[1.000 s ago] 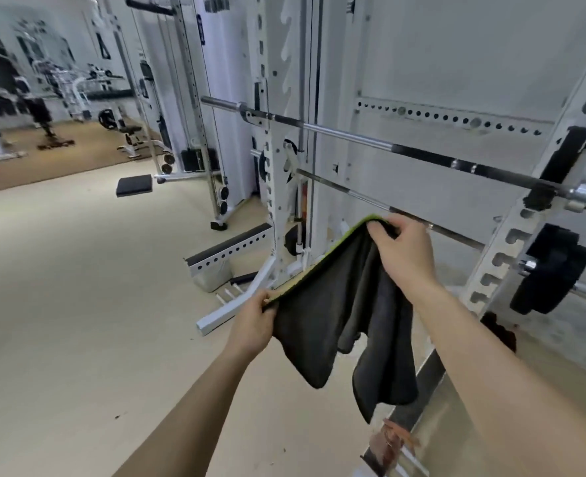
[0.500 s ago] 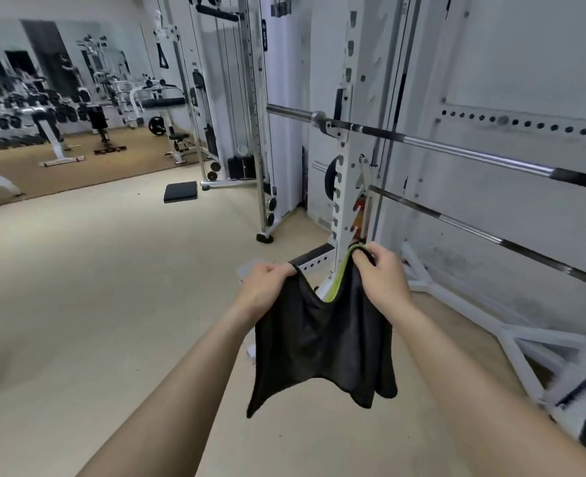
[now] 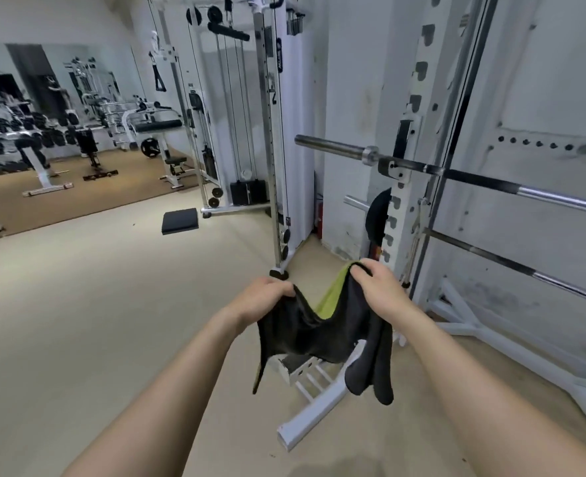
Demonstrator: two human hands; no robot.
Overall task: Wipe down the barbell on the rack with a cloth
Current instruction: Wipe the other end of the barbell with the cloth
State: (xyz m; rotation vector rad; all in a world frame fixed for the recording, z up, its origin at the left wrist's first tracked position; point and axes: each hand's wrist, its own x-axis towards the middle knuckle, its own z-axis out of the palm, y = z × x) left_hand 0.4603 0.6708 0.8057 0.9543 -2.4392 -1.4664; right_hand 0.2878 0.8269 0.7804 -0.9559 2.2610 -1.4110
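Nearest, both forearms reach in from 6 o'clock and meet at the cloth (image 3: 315,335), a dark piece with a yellow-green underside that hangs slack between them just below the middle of the view. The left hand (image 3: 267,294) pinches one top corner with curled fingers. The right hand (image 3: 377,287), at 4 o'clock, has its fingers bunched tight over the other corner. Held by two corners like this, the cloth is probably being spread or refolded into a pad to wrap a bar; it touches no metal yet. Behind it the rack (image 3: 405,208) upright rises at 2 o'clock, its white foot on the floor under the cloth. The barbell (image 3: 491,182) lies across the rack's hook from 2 to 3 o'clock, well above the hands. A thinner lower bar (image 3: 511,263) runs beneath it. Farther off, a cable machine (image 3: 267,132) stands at 12 and a mirror (image 3: 43,98) at 10.
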